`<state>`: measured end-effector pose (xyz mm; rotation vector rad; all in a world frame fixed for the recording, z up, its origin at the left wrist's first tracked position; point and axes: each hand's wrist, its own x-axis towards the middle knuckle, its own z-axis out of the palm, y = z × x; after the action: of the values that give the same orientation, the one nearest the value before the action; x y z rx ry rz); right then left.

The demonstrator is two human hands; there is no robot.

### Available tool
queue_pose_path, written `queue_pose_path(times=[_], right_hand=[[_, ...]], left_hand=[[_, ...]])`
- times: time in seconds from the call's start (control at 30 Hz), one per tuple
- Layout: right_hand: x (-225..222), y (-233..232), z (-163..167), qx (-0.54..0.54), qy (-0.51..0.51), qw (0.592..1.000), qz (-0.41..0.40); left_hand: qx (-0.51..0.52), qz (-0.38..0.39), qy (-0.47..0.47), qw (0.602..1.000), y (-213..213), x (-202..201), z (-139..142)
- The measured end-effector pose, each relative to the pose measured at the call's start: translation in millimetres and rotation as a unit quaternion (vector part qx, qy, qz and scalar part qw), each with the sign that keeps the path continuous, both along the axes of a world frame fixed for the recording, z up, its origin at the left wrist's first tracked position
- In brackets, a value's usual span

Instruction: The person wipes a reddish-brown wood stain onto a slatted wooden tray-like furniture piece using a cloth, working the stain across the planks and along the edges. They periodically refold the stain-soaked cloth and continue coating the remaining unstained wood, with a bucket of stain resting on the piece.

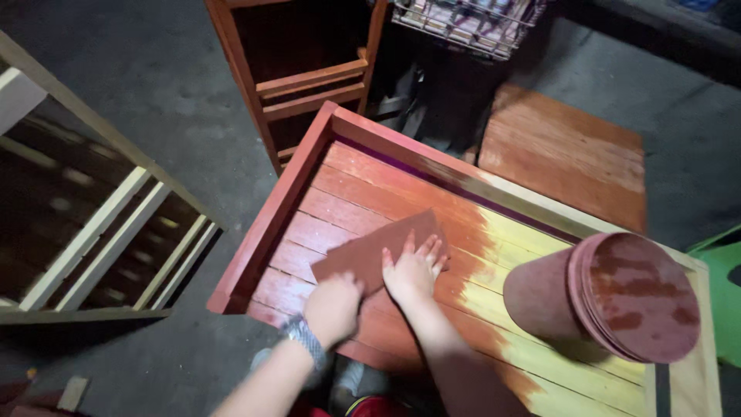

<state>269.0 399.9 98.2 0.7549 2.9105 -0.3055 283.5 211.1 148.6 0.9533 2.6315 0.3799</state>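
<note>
A sheet of reddish-brown sandpaper [370, 249] lies flat on the slatted wooden panel [340, 205], which is stained red on its left part and bare yellow on its right. My left hand [333, 306] is curled over the sheet's near corner, gripping it. My right hand [414, 268] presses flat on the sheet with its fingers spread. A metal watch band [306, 337] is on my left wrist.
A roll of reddish sandpaper [610, 297] rests on the panel's right end. A red wooden shelf frame [297, 77] stands behind, a pale wooden frame [100, 232] to the left, a stained board [567, 150] at back right, and a wire basket [463, 23] at top.
</note>
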Motion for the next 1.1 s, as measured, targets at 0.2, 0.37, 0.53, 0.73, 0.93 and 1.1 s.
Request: queue_pose_path(times=[0.2,0.37,0.53,0.73,0.93,1.1], right_hand=[[-19.4,-29.3,0.5,0.017,0.009,1.000,-0.016],[-40.9,-35.9,6.2,0.017,-0.007,0.999,-0.043],[-56.7,-46.2,3.4,0.010,0.057,0.997,-0.043],[-97.8,-74.1,-7.9,0.014,0.043,0.995,0.086],[-154.7,-131.1,-8.6,-0.121,0.112,0.954,0.250],[-166.9,-135.0,8.4,-0.078,0.087,0.941,0.317]], left_hand=[[0.196,0.125,-0.011,0.973,-5.3,-4.0,17.5],[0.261,0.172,0.005,0.950,-20.9,-40.8,44.0],[0.351,0.217,0.114,0.903,-55.1,-87.6,72.1],[0.381,0.307,0.074,0.869,-117.1,-140.0,74.6],[0.350,0.326,-0.021,0.878,-139.0,-154.3,51.8],[0.380,0.276,0.037,0.882,-129.3,-167.7,44.6]])
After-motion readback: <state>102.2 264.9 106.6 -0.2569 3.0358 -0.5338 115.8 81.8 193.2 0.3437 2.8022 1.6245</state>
